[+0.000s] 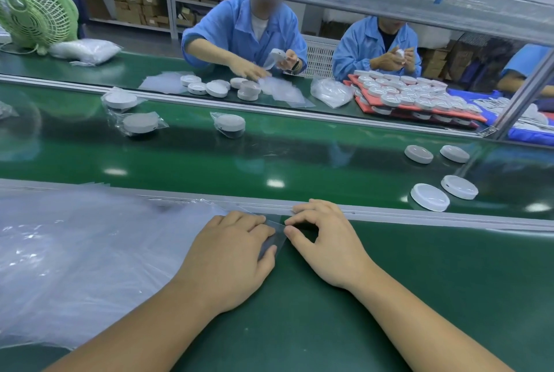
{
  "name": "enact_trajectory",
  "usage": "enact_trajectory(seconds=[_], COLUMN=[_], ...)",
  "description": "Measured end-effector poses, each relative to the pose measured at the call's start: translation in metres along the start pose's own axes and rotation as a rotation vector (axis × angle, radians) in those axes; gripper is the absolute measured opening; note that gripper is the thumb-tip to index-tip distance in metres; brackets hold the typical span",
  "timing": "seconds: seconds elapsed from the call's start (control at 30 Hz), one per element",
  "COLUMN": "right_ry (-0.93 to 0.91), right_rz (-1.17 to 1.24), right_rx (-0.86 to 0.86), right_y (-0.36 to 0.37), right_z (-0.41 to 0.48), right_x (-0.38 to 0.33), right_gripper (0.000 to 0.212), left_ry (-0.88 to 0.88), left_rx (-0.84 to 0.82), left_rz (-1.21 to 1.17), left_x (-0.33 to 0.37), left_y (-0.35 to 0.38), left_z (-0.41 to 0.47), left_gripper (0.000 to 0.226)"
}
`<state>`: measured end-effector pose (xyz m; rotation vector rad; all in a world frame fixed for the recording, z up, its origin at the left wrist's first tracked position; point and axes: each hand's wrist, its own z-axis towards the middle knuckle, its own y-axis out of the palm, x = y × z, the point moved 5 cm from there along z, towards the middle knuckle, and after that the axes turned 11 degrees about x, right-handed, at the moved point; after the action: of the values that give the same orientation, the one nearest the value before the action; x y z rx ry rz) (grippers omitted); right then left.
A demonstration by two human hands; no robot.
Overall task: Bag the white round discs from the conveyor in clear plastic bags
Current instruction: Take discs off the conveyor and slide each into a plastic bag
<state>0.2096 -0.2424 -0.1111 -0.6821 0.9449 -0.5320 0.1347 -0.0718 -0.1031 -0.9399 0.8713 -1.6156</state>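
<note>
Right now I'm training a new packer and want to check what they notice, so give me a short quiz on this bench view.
1. How many unbagged discs lie on the conveyor at the right?
2. True or false: the right hand holds a disc.
3. The right hand and the left hand both touch: A) a clear bag B) a pair of scissors C) a tape roll.
Key: 1 four; 2 false; 3 A.
</note>
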Motion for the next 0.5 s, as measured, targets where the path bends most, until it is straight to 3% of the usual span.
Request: enact_trajectory(seconds=[0.33, 0.5], right_ry=[-0.002, -0.002], right_rz=[-0.001, 0.005], right_rx=[0.001, 0.0], right_y=[0.0, 0.0], right_z=[0.0, 0.0], right_x=[0.0, 0.0], right_gripper=[0.011, 0.011], left_ry=[0.004, -0.082], left_rx=[0.011, -0.074], left_rz=[-0.04, -0.239], left_x=[0.001, -0.013], left_y=[-0.003, -0.005], left_z=[0.0, 0.009], left_gripper=[0.039, 0.026])
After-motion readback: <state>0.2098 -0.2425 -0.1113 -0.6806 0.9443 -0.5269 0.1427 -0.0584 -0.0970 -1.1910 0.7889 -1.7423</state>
